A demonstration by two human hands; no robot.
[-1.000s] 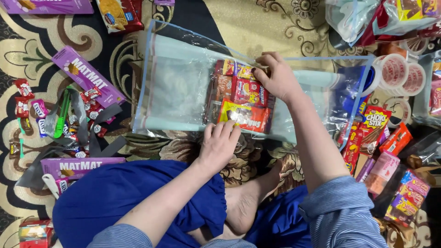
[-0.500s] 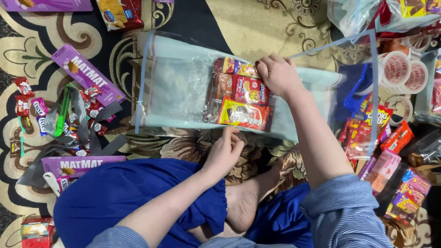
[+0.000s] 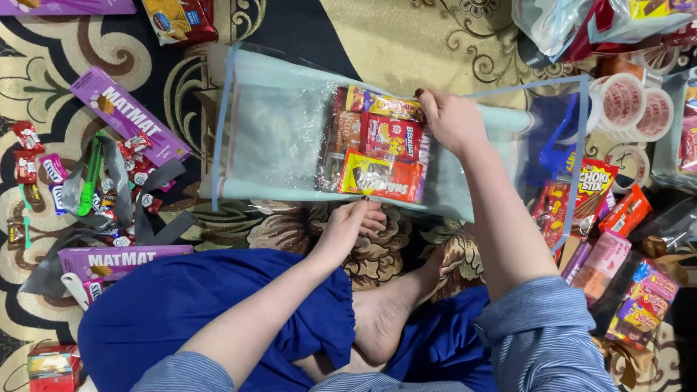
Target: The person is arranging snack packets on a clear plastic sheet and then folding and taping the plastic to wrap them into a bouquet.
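Here, your right hand [image 3: 454,120] lies on top of the clear plastic bag [image 3: 279,134], fingers curled down over the upper edge of the snack packets [image 3: 381,149] inside it, pressing them through the plastic. Your left hand [image 3: 352,225] sits at the bag's near edge, just below the yellow packet [image 3: 382,176], fingers bent and pinching at the rim; you cannot tell whether it grips the plastic or only touches it. The bag lies flat on the patterned carpet [image 3: 406,43], straight ahead of your knees, its left half empty and the packets stacked in the middle. To your left, purple boxes [image 3: 129,116] lie among small wrapped sweets [image 3: 33,156] and a green tool [image 3: 91,174]. To your right, a pile of colourful snack packs [image 3: 617,218] sits beside round sealed cups [image 3: 632,101], near the bag's far end. Your bare foot [image 3: 385,312] rests between your arms, on the blue cloth [image 3: 181,305] of your lap.
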